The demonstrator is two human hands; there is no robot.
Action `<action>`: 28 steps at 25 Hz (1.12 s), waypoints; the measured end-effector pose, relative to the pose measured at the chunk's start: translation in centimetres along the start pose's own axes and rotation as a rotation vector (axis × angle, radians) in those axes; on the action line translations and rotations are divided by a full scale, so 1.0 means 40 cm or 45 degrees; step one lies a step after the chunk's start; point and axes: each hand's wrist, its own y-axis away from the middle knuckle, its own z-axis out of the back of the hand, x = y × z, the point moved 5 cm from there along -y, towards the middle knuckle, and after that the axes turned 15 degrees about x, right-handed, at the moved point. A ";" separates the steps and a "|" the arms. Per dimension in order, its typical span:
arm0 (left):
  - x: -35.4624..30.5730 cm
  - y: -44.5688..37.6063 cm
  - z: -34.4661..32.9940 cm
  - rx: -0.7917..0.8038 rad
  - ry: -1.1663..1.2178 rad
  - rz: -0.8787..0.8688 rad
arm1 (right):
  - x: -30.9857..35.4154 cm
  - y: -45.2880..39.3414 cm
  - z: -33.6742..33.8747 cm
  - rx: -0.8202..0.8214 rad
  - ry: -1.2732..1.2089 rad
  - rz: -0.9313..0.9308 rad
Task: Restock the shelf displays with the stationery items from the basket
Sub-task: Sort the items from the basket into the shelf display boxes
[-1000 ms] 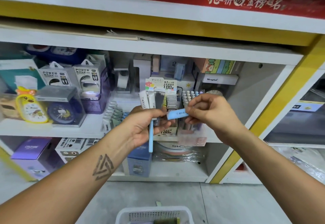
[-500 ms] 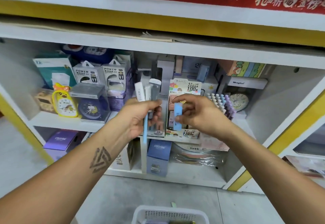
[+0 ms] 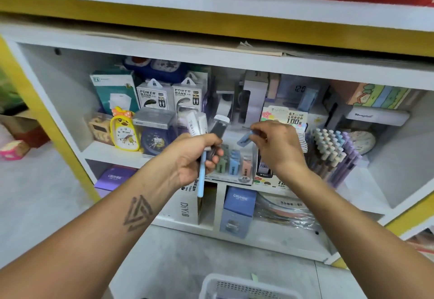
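Both hands busy at the shelf
Left hand grips a bundle of pens; right hand pinches a small blue case.

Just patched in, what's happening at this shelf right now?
A person is restocking a stationery shelf. The left hand grips a bundle of small items, among them a light blue pen pointing down. The right hand pinches a small blue lead case just above the display tray of similar green, blue and pink cases on the shelf; it is not yet placed. The white basket sits on the floor below.
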 end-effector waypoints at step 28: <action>0.054 -0.014 -0.097 0.272 -0.001 0.206 | -0.050 0.083 0.151 0.398 -1.049 0.113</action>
